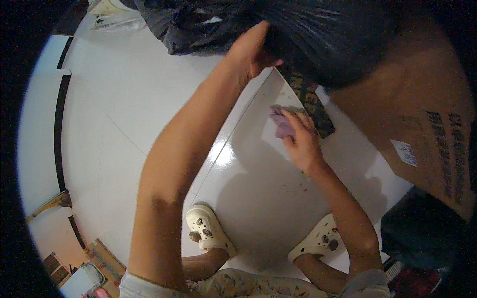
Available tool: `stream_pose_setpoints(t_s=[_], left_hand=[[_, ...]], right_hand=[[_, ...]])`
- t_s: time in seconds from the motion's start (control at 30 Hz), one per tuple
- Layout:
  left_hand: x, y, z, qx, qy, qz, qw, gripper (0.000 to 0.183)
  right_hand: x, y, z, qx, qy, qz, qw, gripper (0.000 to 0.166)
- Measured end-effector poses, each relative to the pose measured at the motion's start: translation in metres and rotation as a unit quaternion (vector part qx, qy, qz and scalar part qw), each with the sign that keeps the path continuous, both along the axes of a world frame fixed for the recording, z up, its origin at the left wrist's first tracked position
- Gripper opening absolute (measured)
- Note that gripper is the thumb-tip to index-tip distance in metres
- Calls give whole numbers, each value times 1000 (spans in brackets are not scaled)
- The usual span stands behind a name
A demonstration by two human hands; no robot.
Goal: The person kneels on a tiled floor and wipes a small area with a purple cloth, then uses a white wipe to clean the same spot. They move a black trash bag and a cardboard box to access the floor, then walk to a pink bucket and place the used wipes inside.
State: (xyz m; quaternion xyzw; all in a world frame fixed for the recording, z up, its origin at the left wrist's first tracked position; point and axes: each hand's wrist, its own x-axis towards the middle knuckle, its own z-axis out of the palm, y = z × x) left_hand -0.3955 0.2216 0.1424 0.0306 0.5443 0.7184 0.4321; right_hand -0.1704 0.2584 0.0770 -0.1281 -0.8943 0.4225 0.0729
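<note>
My right hand [303,145] is shut on a crumpled purple cloth [283,124], pressed against a smooth, pale, glossy surface [261,164]. Small dark specks [294,186] lie on this surface, nearer to my feet. A thin light edge [288,83] bounds it at the far right. My left arm reaches forward, and my left hand [259,56] is at the far corner of that edge, beside a large black plastic bag [320,41]. The left fingers are mostly hidden in shadow, so their grip does not show clearly.
A brown cardboard box [413,123] with print and a white label stands at right. Dark printed packaging [316,108] lies beside the edge. My pale clogs [208,227] are below. Dark fabric [413,227] is at lower right; a cardboard piece [104,257] is at lower left.
</note>
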Motion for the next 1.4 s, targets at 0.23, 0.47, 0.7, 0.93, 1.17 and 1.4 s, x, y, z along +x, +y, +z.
stream_pose_setpoints(t_s=[0.23,0.47,0.7,0.93,1.17,1.4], left_hand=[[-29,30,3,-142,37,-89,985,31],[-36,30,-7,-171,77,-102,977,30],[-16,30,11,-122,55,-45,990,30],[-23,23,-9,-129,12,-23,991,33],[-22,19,-3,-156,8,-26,987,27],[-19,18,7,-164,29,-51,985,41]], right_hand=[[-63,-59,-8,285,24,151,946,57],[-110,-78,-35,364,20,227,903,43],[-237,-77,-123,227,157,32,961,51],[-258,-55,-117,291,66,-12,954,48],[-203,-31,-82,403,-24,-41,914,45],[-102,-15,-49,372,-222,14,901,33]])
